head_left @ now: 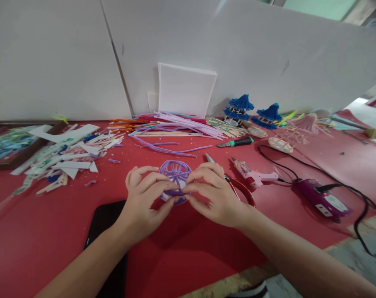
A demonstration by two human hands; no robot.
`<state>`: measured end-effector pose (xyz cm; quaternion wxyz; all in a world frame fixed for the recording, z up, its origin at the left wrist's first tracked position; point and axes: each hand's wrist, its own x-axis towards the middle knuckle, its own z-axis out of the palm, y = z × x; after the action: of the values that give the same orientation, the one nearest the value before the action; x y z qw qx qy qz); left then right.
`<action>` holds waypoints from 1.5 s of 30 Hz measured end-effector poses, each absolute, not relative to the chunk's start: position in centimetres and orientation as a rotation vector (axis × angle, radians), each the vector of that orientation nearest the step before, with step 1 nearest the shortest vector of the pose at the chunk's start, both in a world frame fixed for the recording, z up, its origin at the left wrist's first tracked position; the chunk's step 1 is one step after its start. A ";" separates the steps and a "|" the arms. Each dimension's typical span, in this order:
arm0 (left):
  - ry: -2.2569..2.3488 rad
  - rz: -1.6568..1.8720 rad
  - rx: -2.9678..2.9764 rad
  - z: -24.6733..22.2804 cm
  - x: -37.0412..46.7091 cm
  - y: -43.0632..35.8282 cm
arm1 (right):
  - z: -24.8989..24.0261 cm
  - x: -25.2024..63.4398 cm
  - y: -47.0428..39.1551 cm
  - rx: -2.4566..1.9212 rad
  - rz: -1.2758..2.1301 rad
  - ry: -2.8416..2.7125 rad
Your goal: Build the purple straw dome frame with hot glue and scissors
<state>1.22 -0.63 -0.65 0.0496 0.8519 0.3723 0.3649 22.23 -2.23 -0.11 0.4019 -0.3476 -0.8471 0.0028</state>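
Observation:
A round frame of purple pipe cleaners, with spokes meeting at its middle, is held up over the red table. My left hand grips its left and lower side between thumb and fingers. My right hand pinches the right and lower side, its fingertips close to those of the left. Something pale shows through the gaps of the frame; I cannot make out what it is. Beyond my right hand lie red-handled scissors, partly hidden by it. Below my left forearm is a black phone or tablet.
Purple pipe cleaners lie in a bundle before white sheets. A utility knife, pink glue gun and purple power strip with black cables are at right. Blue-roofed models stand behind. Paper scraps clutter the left.

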 end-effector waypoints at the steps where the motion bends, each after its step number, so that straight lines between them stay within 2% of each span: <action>1: 1.139 1.120 2.599 -0.6 1.3 -0.7 | -0.1 22.2 -2.2 -0.878 -0.012 -2.146; 13: 1.111 1.142 2.684 -0.5 1.4 -0.8 | -0.6 22.8 -2.2 -0.823 -0.272 -2.210; 36: 1.124 1.171 2.709 -0.7 1.3 -0.5 | -1.2 22.5 -2.5 -0.914 -0.356 -2.165; 45: 1.065 1.150 2.735 -0.6 1.1 -0.5 | -0.1 23.0 -1.9 -0.984 0.148 -1.938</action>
<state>1.11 -0.52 -0.58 -0.0055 0.8676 0.3378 0.3648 23.05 -1.87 -0.15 0.4630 -0.4002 -0.7886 0.0602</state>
